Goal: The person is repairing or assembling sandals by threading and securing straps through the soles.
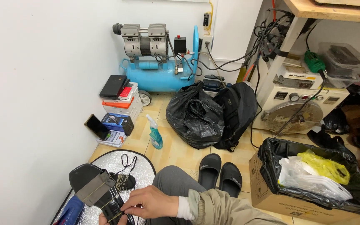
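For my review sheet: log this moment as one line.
right hand: pinching thin wires on dark flat device | left hand: mostly hidden beneath device | under: silver mat | near: black slides

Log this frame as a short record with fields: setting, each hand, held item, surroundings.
setting: floor by a white wall, person seated
right hand: pinching thin rubber bands on the bundle
left hand: mostly out of frame, under the bundle
held item: dark flat bundle wrapped in bands, over a silver mat
surroundings: blue air compressor, black slippers, spray bottle, lined box bin
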